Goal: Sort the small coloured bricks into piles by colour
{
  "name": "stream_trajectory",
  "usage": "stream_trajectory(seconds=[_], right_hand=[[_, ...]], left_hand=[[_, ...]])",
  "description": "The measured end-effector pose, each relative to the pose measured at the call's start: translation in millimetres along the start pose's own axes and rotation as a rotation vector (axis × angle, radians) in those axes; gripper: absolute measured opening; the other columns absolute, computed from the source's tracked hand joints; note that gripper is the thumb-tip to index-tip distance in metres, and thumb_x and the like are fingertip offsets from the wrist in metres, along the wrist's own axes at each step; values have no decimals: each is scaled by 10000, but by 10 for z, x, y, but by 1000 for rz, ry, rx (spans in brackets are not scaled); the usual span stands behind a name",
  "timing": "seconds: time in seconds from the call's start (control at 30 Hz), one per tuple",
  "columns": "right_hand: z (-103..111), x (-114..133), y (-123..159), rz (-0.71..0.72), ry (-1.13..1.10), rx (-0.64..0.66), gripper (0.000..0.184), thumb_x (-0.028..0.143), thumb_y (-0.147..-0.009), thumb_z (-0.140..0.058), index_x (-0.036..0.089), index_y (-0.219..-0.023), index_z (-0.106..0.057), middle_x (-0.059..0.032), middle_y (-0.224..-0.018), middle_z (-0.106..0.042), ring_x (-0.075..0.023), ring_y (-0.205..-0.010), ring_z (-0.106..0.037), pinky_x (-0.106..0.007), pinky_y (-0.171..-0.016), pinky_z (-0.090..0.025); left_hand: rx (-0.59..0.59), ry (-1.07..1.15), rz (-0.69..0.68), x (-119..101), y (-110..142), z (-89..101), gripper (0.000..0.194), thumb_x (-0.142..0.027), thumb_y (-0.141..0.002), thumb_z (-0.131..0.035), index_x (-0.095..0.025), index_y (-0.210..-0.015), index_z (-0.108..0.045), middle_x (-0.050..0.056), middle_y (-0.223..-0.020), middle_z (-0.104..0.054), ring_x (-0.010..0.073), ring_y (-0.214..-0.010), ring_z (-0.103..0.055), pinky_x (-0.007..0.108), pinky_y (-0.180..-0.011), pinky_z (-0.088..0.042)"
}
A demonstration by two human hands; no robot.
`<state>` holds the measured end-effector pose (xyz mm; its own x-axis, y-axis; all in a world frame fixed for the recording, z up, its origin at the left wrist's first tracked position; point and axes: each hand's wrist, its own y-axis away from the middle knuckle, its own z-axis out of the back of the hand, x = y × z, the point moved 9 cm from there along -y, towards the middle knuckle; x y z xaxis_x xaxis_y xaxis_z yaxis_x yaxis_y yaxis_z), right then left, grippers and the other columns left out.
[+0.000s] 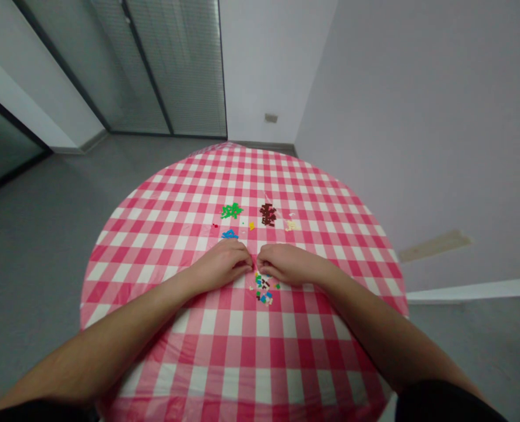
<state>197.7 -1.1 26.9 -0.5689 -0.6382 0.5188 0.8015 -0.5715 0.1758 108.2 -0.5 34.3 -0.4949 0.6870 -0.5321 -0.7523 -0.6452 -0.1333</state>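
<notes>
My left hand (223, 262) and my right hand (285, 264) rest on a round table with a red and white checked cloth (242, 340). Their curled fingertips meet at the middle, pinched over something too small to make out. Just below them lies a mixed heap of tiny coloured pieces (264, 288). Beyond the hands sit sorted little heaps: green (232, 210), dark brown (267, 214), blue (230, 234), pale yellow (291, 225), a single yellow piece (251, 225) and a red piece (214, 225).
The table stands near a room corner, with a grey floor (44, 223) around it, a plain wall (418, 117) to the right and glass doors with blinds (176, 64) at the back left.
</notes>
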Motion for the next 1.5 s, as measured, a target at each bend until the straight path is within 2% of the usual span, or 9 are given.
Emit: stream_trajectory(seconds=[0.17,0.33,0.63,0.83,0.97,1.13,1.33,1.43,1.5], right_hand=[[219,-92,-15,-74,-57,-232,149,136,-953,-523,170,-970,-666,-76,-966,-703,-180,-862,-609,-294,-795,-449],[252,-138,-129,-80,-41,-416,153,84,-903,-552,155,-916,-687,-90,-948,-715,-192,-915,-630,-294,-833,-463],[151,-229,-156,-124,-154,-444,292,8,-765,-577,146,-993,-694,-70,-957,-717,-175,-844,-631,-266,-770,-470],[168,-253,-93,-118,-166,-429,283,15,-754,-601,147,-986,-694,-56,-903,-707,-160,-787,-619,-249,-727,-459],[153,-283,-153,-150,-132,-457,213,32,-799,-609,154,-947,-701,-52,-871,-715,-162,-771,-626,-252,-710,-453],[129,-217,-274,-136,9,-505,135,91,-896,-619,147,-944,-731,-100,-991,-748,-216,-945,-668,-318,-857,-475],[126,-160,-217,-65,-89,-476,286,125,-956,-564,194,-1175,-734,-82,-1166,-754,-207,-1060,-692,-324,-928,-507],[292,-196,-64,-58,-176,-479,306,113,-948,-550,187,-1177,-740,-81,-1192,-748,-189,-1070,-693,-304,-932,-513],[381,-260,34,-109,-184,-399,253,133,-923,-595,190,-1101,-766,-67,-1091,-773,-179,-937,-713,-287,-845,-527]], left_hand=[[-35,136,192,315,123,280,174,-298,-949,-595,-241,-911,-755,34,-938,-766,184,-839,-691,327,-783,-525],[-11,204,312,537,220,354,220,-221,-871,-591,-273,-953,-788,20,-971,-785,194,-862,-719,327,-793,-542],[123,87,185,436,139,285,186,-143,-794,-542,-213,-718,-696,28,-820,-729,176,-776,-655,288,-754,-480],[170,162,279,546,172,206,151,-97,-754,-540,-166,-727,-672,3,-785,-715,132,-704,-625,227,-674,-417],[120,183,354,580,168,215,152,-100,-738,-549,-155,-705,-687,-3,-727,-704,127,-661,-609,228,-641,-405],[-29,173,401,658,150,260,189,-110,-759,-574,-166,-738,-753,21,-764,-739,146,-706,-645,248,-684,-447],[-195,58,312,610,143,388,89,-217,-829,-705,-202,-820,-792,28,-772,-718,170,-764,-618,285,-737,-437],[-167,79,129,322,109,349,114,-248,-898,-682,-207,-867,-784,34,-835,-720,169,-817,-619,304,-794,-440],[-79,92,-1,83,90,212,127,-231,-930,-656,-220,-925,-783,31,-889,-721,166,-860,-619,312,-827,-434]])
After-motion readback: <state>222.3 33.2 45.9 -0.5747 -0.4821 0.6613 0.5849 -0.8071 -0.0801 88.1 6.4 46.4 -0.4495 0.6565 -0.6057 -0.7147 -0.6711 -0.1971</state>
